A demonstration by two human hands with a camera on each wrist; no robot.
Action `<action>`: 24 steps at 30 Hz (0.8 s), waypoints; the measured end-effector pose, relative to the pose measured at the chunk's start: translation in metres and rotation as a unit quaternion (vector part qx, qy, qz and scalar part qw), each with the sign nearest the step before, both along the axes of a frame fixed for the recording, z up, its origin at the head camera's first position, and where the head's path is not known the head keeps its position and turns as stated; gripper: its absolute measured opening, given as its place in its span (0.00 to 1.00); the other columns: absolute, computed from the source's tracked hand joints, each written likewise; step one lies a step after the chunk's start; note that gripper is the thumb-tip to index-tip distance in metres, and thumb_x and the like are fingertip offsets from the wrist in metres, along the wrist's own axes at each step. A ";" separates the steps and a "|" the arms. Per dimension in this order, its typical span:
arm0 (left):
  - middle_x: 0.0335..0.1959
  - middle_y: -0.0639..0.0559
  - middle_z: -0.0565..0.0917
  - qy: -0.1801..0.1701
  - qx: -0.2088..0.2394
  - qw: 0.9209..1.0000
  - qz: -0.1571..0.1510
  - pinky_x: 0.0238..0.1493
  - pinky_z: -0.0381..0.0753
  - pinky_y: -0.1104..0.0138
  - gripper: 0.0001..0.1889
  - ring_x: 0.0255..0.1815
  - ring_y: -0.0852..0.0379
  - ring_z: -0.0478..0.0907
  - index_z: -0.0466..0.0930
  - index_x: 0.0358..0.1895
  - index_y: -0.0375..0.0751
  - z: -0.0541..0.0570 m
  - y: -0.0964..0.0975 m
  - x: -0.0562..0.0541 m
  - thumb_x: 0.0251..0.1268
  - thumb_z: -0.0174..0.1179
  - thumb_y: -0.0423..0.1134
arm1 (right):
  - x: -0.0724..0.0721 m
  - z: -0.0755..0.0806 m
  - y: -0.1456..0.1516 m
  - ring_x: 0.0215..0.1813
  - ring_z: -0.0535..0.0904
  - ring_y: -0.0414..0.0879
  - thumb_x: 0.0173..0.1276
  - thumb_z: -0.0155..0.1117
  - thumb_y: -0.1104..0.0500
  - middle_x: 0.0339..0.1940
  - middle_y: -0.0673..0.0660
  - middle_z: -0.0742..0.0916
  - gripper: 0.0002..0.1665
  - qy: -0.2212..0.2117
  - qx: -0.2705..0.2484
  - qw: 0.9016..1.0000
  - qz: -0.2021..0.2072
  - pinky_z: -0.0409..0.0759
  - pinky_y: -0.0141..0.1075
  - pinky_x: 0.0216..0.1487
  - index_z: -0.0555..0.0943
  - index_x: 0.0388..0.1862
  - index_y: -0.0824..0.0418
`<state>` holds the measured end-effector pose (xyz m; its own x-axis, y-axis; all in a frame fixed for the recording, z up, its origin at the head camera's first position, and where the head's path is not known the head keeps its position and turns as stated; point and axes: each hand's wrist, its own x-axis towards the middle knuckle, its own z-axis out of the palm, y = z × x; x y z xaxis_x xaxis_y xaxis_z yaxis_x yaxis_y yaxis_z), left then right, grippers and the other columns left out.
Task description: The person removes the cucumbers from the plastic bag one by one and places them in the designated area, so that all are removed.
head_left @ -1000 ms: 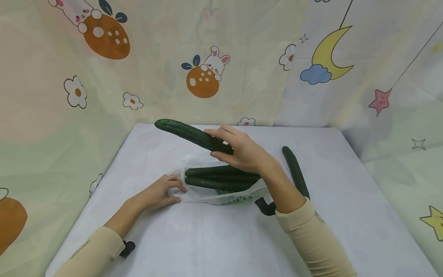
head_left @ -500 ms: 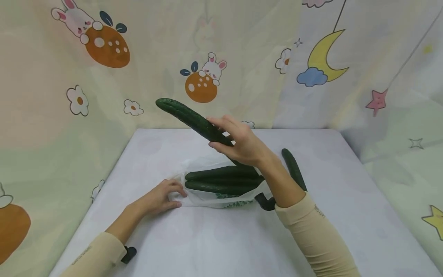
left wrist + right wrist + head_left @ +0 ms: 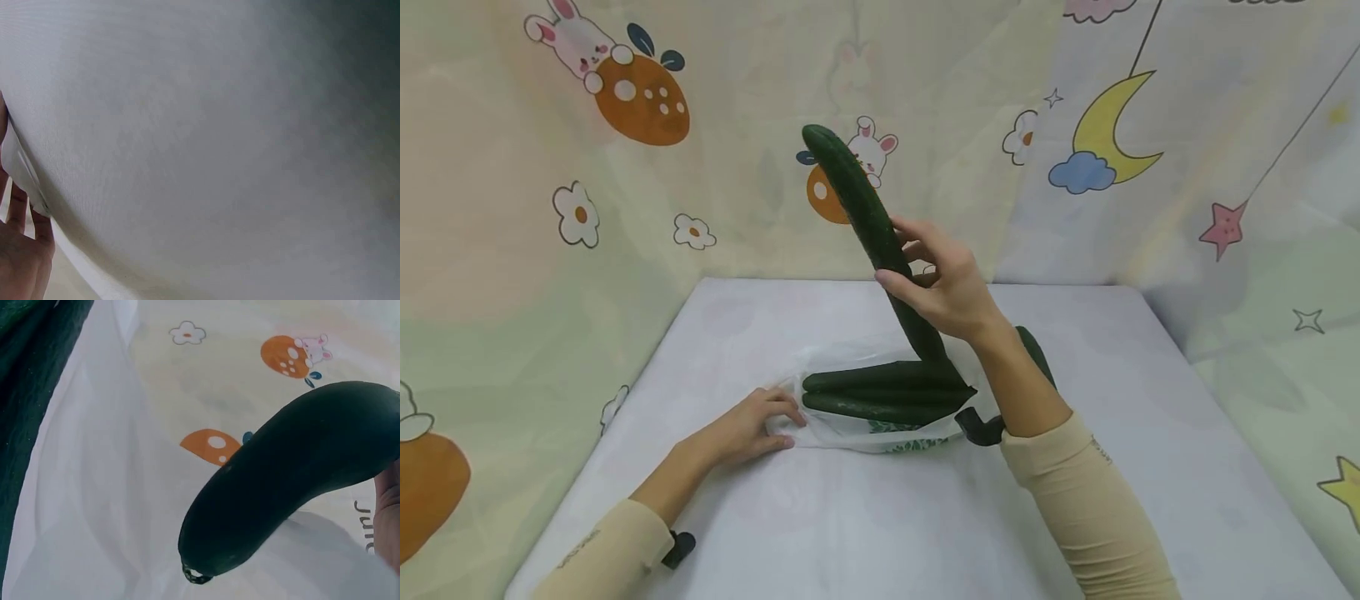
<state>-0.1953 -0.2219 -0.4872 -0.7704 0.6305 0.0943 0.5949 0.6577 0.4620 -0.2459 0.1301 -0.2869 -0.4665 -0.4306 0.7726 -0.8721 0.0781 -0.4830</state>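
Observation:
My right hand (image 3: 951, 287) grips a long dark green cucumber (image 3: 861, 204), its top leaning up and left over a white plastic bag (image 3: 842, 429). In the right wrist view the stem end of that cucumber (image 3: 281, 475) shows, with part of the hand (image 3: 389, 519) at the right edge. Two or more cucumbers (image 3: 880, 404) lie side by side on the opened bag. At the bag's left end my left hand (image 3: 748, 425) pinches its edge; in the left wrist view a fold of white plastic (image 3: 24, 172) sits among the fingers.
Another cucumber (image 3: 1036, 354) lies on the white table (image 3: 850, 533) at the right, partly hidden by my right forearm. A patterned cloth (image 3: 737, 167) stands around the back and sides. Green print marks the front of the bag.
My right hand has risen and moved slightly right, swinging the gripped cucumber from nearly level to steep. My left hand stays at the bag's left end.

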 end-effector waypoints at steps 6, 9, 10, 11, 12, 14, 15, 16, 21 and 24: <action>0.58 0.57 0.79 0.007 0.003 1.000 0.000 0.63 0.72 0.45 0.13 0.63 0.46 0.72 0.85 0.49 0.61 0.000 -0.001 -0.002 0.63 0.73 0.43 | -0.004 0.007 0.011 0.42 0.90 0.50 0.67 0.68 0.73 0.50 0.61 0.80 0.35 -0.081 -0.040 0.996 0.002 0.88 0.43 0.37 0.71 0.72 0.64; 0.58 0.57 0.80 0.007 0.007 1.000 -0.001 0.62 0.72 0.44 0.12 0.62 0.46 0.72 0.85 0.49 0.61 -0.002 -0.001 -0.001 0.64 0.73 0.44 | -0.007 0.007 0.017 0.39 0.90 0.50 0.68 0.65 0.74 0.49 0.61 0.80 0.33 -0.102 -0.060 0.993 0.001 0.88 0.43 0.37 0.72 0.71 0.64; 0.58 0.57 0.79 0.006 0.007 1.000 -0.001 0.62 0.72 0.44 0.12 0.62 0.45 0.72 0.85 0.49 0.61 -0.002 -0.002 -0.001 0.64 0.72 0.44 | -0.008 0.007 0.018 0.39 0.90 0.49 0.68 0.65 0.74 0.49 0.61 0.80 0.33 -0.106 -0.065 0.992 -0.001 0.88 0.43 0.37 0.72 0.71 0.65; 0.58 0.56 0.79 0.005 0.007 1.000 -0.002 0.62 0.72 0.44 0.12 0.62 0.45 0.72 0.85 0.49 0.61 -0.002 -0.002 0.000 0.64 0.72 0.45 | -0.009 0.006 0.020 0.38 0.91 0.49 0.68 0.65 0.74 0.48 0.61 0.80 0.32 -0.108 -0.070 0.992 -0.002 0.88 0.42 0.37 0.72 0.71 0.65; 0.58 0.56 0.79 0.006 0.007 1.000 -0.003 0.62 0.72 0.44 0.12 0.62 0.45 0.72 0.85 0.49 0.61 -0.002 -0.003 0.000 0.65 0.72 0.45 | -0.010 0.006 0.021 0.38 0.91 0.48 0.68 0.65 0.73 0.48 0.61 0.81 0.32 -0.112 -0.075 0.991 -0.003 0.88 0.42 0.37 0.73 0.71 0.65; 0.58 0.56 0.79 0.005 0.005 1.000 -0.003 0.62 0.72 0.44 0.12 0.62 0.46 0.72 0.85 0.50 0.61 -0.002 -0.003 0.001 0.65 0.71 0.45 | -0.012 0.004 0.024 0.37 0.91 0.48 0.68 0.65 0.73 0.48 0.61 0.81 0.32 -0.117 -0.083 0.990 -0.002 0.88 0.42 0.37 0.73 0.71 0.65; 0.58 0.56 0.79 0.005 0.004 1.000 -0.003 0.61 0.72 0.44 0.12 0.62 0.46 0.72 0.85 0.50 0.61 -0.001 -0.003 0.001 0.65 0.71 0.44 | -0.012 0.003 0.026 0.37 0.91 0.48 0.69 0.65 0.72 0.47 0.61 0.81 0.32 -0.119 -0.087 0.989 0.000 0.88 0.42 0.37 0.73 0.71 0.65; 0.58 0.56 0.79 0.004 0.003 1.000 -0.001 0.62 0.72 0.45 0.12 0.62 0.46 0.72 0.85 0.50 0.61 -0.001 -0.004 0.001 0.65 0.71 0.44 | -0.013 0.002 0.028 0.36 0.91 0.48 0.69 0.65 0.72 0.47 0.61 0.81 0.31 -0.122 -0.093 0.988 0.003 0.88 0.42 0.36 0.73 0.71 0.65; 0.58 0.55 0.79 -0.002 0.008 1.000 -0.001 0.62 0.72 0.44 0.12 0.62 0.45 0.72 0.85 0.50 0.59 0.001 -0.002 0.001 0.64 0.72 0.43 | -0.015 -0.004 0.038 0.36 0.90 0.51 0.72 0.64 0.69 0.47 0.62 0.80 0.27 -0.160 -0.140 0.977 0.018 0.88 0.45 0.36 0.75 0.69 0.64; 0.58 0.56 0.79 -0.004 0.009 1.000 0.000 0.62 0.72 0.44 0.12 0.62 0.45 0.72 0.85 0.49 0.59 0.001 -0.001 0.001 0.64 0.72 0.43 | -0.015 -0.009 0.046 0.36 0.90 0.50 0.73 0.64 0.66 0.47 0.61 0.80 0.25 -0.190 -0.160 0.969 0.009 0.87 0.44 0.36 0.76 0.68 0.63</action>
<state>-0.1939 -0.2228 -0.4860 -0.7710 0.6290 0.0992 0.5911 0.6490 0.4790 -0.2610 0.1763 -0.2957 -0.7378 -0.2083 0.6421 -0.6264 -0.1433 -0.7662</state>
